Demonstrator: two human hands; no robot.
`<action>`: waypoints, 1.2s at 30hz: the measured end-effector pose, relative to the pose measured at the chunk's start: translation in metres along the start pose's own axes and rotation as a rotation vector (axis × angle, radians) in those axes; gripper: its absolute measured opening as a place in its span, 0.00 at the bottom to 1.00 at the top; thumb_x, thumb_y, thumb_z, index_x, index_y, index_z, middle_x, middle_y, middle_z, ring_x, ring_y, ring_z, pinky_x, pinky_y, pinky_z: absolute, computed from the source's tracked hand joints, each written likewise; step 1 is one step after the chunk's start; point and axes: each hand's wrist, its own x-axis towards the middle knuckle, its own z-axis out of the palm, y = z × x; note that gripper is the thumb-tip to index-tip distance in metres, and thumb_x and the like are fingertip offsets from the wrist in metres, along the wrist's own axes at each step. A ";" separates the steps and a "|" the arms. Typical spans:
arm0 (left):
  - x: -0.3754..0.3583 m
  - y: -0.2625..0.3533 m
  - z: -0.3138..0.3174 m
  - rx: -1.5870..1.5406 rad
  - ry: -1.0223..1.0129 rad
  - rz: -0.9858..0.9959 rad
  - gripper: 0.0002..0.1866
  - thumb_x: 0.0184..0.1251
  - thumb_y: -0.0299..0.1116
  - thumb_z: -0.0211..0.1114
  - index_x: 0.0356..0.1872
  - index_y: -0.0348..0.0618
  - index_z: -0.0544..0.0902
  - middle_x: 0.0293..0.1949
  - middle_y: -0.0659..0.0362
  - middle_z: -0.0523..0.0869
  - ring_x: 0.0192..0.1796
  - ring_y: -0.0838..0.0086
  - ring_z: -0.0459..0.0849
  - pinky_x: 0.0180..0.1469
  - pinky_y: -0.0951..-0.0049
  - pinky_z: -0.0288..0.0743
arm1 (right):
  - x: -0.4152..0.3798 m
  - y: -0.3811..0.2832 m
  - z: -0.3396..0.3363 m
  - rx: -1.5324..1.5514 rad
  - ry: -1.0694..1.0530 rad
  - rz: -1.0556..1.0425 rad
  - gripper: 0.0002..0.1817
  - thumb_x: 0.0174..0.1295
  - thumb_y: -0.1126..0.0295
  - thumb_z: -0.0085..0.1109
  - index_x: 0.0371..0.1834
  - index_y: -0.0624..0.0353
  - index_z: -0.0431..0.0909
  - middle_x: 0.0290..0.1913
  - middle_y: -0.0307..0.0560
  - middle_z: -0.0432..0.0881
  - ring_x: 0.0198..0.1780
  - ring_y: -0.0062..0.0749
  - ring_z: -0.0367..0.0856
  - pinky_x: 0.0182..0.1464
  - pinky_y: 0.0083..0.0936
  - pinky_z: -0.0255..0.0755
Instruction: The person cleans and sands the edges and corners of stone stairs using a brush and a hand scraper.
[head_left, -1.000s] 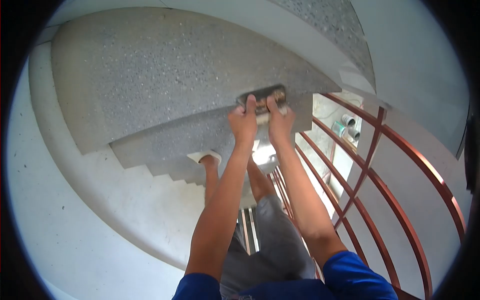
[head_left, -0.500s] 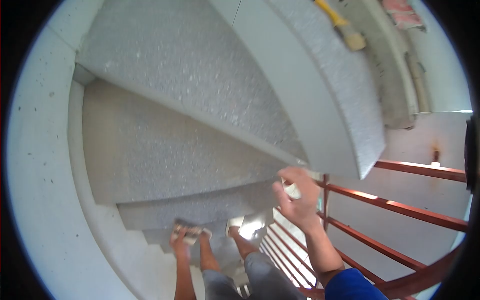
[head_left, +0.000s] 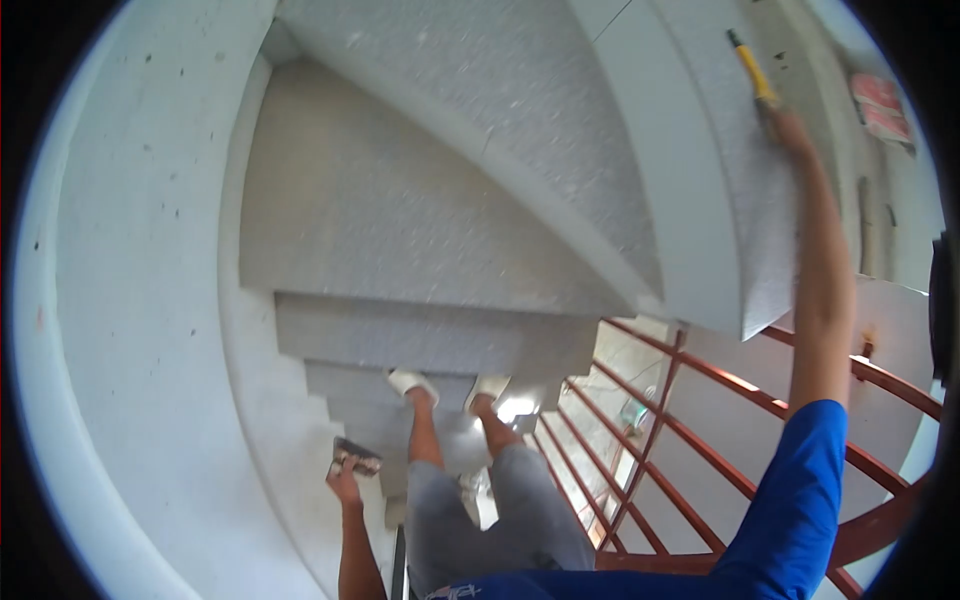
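Down at the lower left, my left hand (head_left: 345,480) grips a dark, flat rectangular block (head_left: 361,456) with pale smears on it, held out beside the steps near the curved white wall. My right arm stretches far up to the right. At its end my right hand (head_left: 788,132) closes around the lower part of a yellow-handled brush (head_left: 752,68) over the grey upper step. The handle points up and left from the fingers, its dark tip showing. The hand covers the bristle end.
Speckled grey winding steps (head_left: 400,190) fan out before me. A curved white wall (head_left: 150,300) bounds the left side, red-brown metal railings (head_left: 700,455) the right. A pink-and-white cloth or packet (head_left: 882,108) lies at upper right. My feet in pale slippers (head_left: 488,390) stand on a lower step.
My right hand has swung from beside the railing up and right to the brush; the white item it held is no longer visible. The left hand keeps its block. The view has shifted.
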 end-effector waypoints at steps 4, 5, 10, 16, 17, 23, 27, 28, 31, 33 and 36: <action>0.007 -0.032 -0.007 0.020 0.002 -0.094 0.10 0.56 0.23 0.66 0.40 0.32 0.83 0.36 0.59 0.85 0.36 0.74 0.83 0.40 0.74 0.77 | -0.032 -0.010 -0.041 0.279 -0.154 0.159 0.26 0.62 0.53 0.60 0.54 0.65 0.77 0.47 0.52 0.84 0.50 0.35 0.83 0.54 0.31 0.74; 0.007 -0.040 -0.006 -0.027 -0.021 -0.113 0.11 0.56 0.23 0.65 0.41 0.32 0.83 0.37 0.58 0.86 0.37 0.74 0.83 0.41 0.74 0.77 | -0.043 -0.020 -0.049 0.484 -0.125 0.252 0.25 0.62 0.56 0.62 0.52 0.66 0.78 0.47 0.51 0.84 0.49 0.33 0.83 0.53 0.30 0.74; -0.019 -0.017 0.045 -0.065 -0.064 -0.116 0.07 0.57 0.21 0.63 0.37 0.32 0.83 0.36 0.59 0.86 0.37 0.75 0.83 0.42 0.75 0.76 | -0.141 -0.122 -0.051 1.039 0.524 -0.004 0.20 0.60 0.66 0.66 0.51 0.66 0.76 0.46 0.46 0.82 0.48 0.28 0.82 0.51 0.25 0.75; -0.038 -0.004 0.077 -0.015 -0.156 -0.084 0.07 0.58 0.23 0.63 0.37 0.32 0.83 0.35 0.59 0.85 0.35 0.76 0.82 0.41 0.75 0.76 | -0.344 -0.254 0.081 1.302 0.054 -0.015 0.20 0.56 0.69 0.69 0.49 0.60 0.74 0.40 0.43 0.80 0.46 0.26 0.79 0.48 0.25 0.74; -0.044 0.002 0.081 0.001 -0.162 -0.088 0.07 0.58 0.23 0.63 0.37 0.32 0.83 0.35 0.59 0.85 0.35 0.76 0.82 0.41 0.75 0.76 | -0.377 -0.274 0.116 1.187 0.024 0.014 0.22 0.52 0.66 0.71 0.47 0.59 0.74 0.40 0.43 0.80 0.43 0.25 0.79 0.46 0.25 0.74; -0.034 -0.013 0.065 0.055 -0.197 -0.086 0.08 0.58 0.24 0.63 0.37 0.31 0.83 0.34 0.59 0.85 0.35 0.76 0.82 0.40 0.74 0.76 | -0.494 -0.195 0.313 0.478 0.298 0.027 0.12 0.55 0.71 0.64 0.42 0.59 0.77 0.41 0.54 0.83 0.39 0.45 0.84 0.41 0.36 0.76; -0.026 -0.027 0.042 0.125 -0.172 -0.155 0.07 0.60 0.25 0.64 0.37 0.32 0.83 0.33 0.59 0.86 0.33 0.76 0.82 0.38 0.74 0.76 | -0.490 -0.116 0.338 0.394 0.180 0.557 0.14 0.58 0.70 0.56 0.47 0.59 0.76 0.42 0.56 0.83 0.43 0.52 0.83 0.42 0.41 0.76; -0.027 -0.025 0.037 0.134 -0.183 -0.151 0.07 0.60 0.25 0.64 0.37 0.32 0.83 0.33 0.59 0.86 0.33 0.76 0.82 0.38 0.74 0.76 | -0.484 -0.110 0.348 0.411 0.214 0.456 0.17 0.57 0.72 0.55 0.51 0.59 0.74 0.43 0.58 0.81 0.44 0.54 0.82 0.45 0.44 0.74; -0.028 -0.021 0.035 0.142 -0.211 -0.145 0.07 0.60 0.26 0.64 0.36 0.32 0.83 0.32 0.59 0.85 0.33 0.76 0.82 0.38 0.74 0.76 | -0.455 -0.144 0.385 0.222 0.293 0.219 0.22 0.51 0.76 0.59 0.53 0.59 0.74 0.43 0.58 0.80 0.44 0.54 0.81 0.42 0.44 0.74; -0.027 -0.019 0.031 0.145 -0.207 -0.143 0.07 0.60 0.26 0.64 0.36 0.32 0.83 0.32 0.59 0.85 0.33 0.76 0.82 0.38 0.74 0.76 | -0.429 -0.198 0.389 0.216 0.321 0.265 0.23 0.48 0.76 0.61 0.50 0.59 0.72 0.42 0.56 0.78 0.43 0.57 0.79 0.40 0.47 0.73; -0.022 -0.011 0.034 0.162 -0.213 -0.157 0.07 0.60 0.26 0.64 0.36 0.32 0.83 0.32 0.59 0.85 0.33 0.76 0.82 0.38 0.74 0.76 | -0.398 -0.265 0.386 0.334 0.311 0.131 0.22 0.47 0.77 0.62 0.47 0.58 0.71 0.39 0.54 0.77 0.41 0.57 0.78 0.36 0.47 0.72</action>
